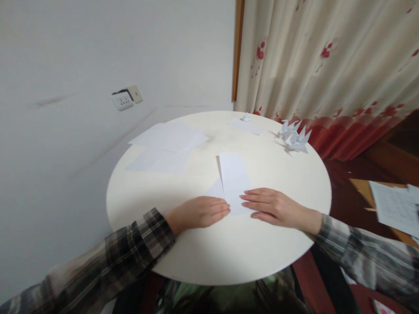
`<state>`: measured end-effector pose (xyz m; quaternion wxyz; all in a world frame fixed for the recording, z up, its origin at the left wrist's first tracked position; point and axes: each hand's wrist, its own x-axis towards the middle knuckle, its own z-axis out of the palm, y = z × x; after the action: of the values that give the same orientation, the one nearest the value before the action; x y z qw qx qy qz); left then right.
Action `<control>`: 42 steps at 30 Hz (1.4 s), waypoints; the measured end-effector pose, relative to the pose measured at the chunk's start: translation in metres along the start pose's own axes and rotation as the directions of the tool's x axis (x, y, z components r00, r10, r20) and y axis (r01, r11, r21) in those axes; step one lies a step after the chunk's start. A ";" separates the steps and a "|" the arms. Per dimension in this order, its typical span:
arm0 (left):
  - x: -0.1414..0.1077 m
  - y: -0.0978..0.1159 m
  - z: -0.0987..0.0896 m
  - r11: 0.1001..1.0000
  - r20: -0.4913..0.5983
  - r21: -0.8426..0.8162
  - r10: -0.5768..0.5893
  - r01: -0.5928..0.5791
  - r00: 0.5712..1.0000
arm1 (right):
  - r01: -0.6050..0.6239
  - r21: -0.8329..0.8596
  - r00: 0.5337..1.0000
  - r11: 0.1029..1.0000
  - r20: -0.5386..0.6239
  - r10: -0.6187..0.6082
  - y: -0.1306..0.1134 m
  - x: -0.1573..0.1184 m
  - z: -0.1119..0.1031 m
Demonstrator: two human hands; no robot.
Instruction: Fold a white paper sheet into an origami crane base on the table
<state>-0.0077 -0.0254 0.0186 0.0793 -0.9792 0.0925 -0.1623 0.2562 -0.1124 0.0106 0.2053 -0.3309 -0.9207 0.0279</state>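
Observation:
A folded white sheet of paper (233, 179) lies on the round white table (183, 257) in front of me. One long flap stands slightly raised along its left side, and a triangular part shows beneath it at the lower left. My left hand (206, 212) is closed at the paper's lower left corner, fingers together; its thumb is hidden. Flat across the lower right edge rests my right hand (273, 207), its fingers stretched out and a little apart, touching the paper.
Loose white sheets (163, 135) overlap at the table's back left. Several folded paper cranes (295, 137) stand at the back right. A small crumpled paper piece (246, 117) and a flat sheet (247, 127) lie at the far edge. Behind hangs a curtain (294, 56) beside the wall.

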 end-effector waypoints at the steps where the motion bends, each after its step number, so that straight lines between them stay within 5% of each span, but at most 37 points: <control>1: 0.000 0.000 0.000 1.000 -0.002 -0.004 0.001 -0.001 1.000 | -0.022 -0.001 1.000 1.000 0.002 0.022 0.000 0.000 0.001; 42: -0.001 0.002 0.001 0.999 -0.008 0.018 0.030 -0.029 1.000 | -0.068 0.039 0.997 0.997 -0.024 0.069 0.001 -0.003 0.004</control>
<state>-0.0086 -0.0270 0.0168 0.0901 -0.9762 0.1059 -0.1661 0.2575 -0.1129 0.0057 0.2223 -0.3586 -0.9053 0.0484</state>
